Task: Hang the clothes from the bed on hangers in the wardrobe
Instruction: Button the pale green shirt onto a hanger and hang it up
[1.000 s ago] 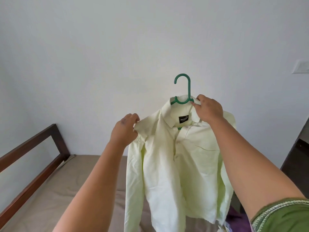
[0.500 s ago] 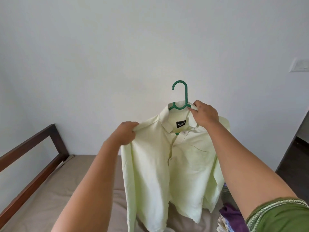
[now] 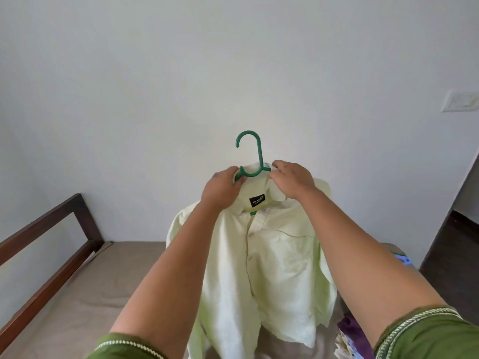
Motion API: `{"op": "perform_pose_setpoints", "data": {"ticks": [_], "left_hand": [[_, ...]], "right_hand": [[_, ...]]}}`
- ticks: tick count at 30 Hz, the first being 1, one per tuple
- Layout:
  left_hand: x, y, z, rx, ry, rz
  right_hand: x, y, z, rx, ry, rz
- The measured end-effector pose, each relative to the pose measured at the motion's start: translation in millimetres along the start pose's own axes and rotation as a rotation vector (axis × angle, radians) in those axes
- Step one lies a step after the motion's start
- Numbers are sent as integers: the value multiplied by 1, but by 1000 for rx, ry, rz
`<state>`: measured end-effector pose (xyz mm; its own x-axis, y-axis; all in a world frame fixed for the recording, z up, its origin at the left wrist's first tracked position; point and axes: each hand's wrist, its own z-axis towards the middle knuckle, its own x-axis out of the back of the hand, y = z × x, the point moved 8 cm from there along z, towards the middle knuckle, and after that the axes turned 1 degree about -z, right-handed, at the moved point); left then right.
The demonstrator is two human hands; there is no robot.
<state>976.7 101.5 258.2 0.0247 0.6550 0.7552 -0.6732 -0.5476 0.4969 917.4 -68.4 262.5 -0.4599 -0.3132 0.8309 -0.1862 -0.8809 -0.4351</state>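
Here, a pale green shirt (image 3: 269,260) hangs on a green hanger (image 3: 252,156) above the bed (image 3: 85,294); left hand (image 3: 220,189) and right hand (image 3: 294,181) pinch its collar beside the hook, fingers curled

**Shirt held up over the bed**

The shirt (image 3: 269,257) hangs on the hanger (image 3: 255,161) above the bed (image 3: 85,294), before the wall (image 3: 233,60). The left hand (image 3: 221,189) grips the collar's left side, the right hand (image 3: 294,181) its right. The bed frame (image 3: 51,229) runs along the bed's left edge; other clothes (image 3: 350,335) lie at its right edge.
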Motion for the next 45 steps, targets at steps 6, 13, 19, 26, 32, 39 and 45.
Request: {"op": "perform_pose_setpoints", "data": {"ticks": [6, 13, 19, 26, 32, 39, 45], "left_hand": [[18, -18, 2, -10, 90, 30], [34, -29, 4, 13, 144, -94], [41, -39, -2, 28, 128, -33], [30, -43, -13, 29, 58, -111], [22, -22, -6, 25, 74, -100], [19, -23, -6, 123, -181, -246], [14, -11, -17, 285, -268, -675]], "right_hand": [[45, 69, -9, -143, 361, 558], [-13, 106, -42, -178, 178, 725], [1, 104, -32, -192, 285, 710], [51, 98, -22, -290, 431, 788], [5, -1, -41, 211, 250, 370], [19, -2, -37, 257, 359, 383], [19, 0, -30, 81, 246, 284]]}}
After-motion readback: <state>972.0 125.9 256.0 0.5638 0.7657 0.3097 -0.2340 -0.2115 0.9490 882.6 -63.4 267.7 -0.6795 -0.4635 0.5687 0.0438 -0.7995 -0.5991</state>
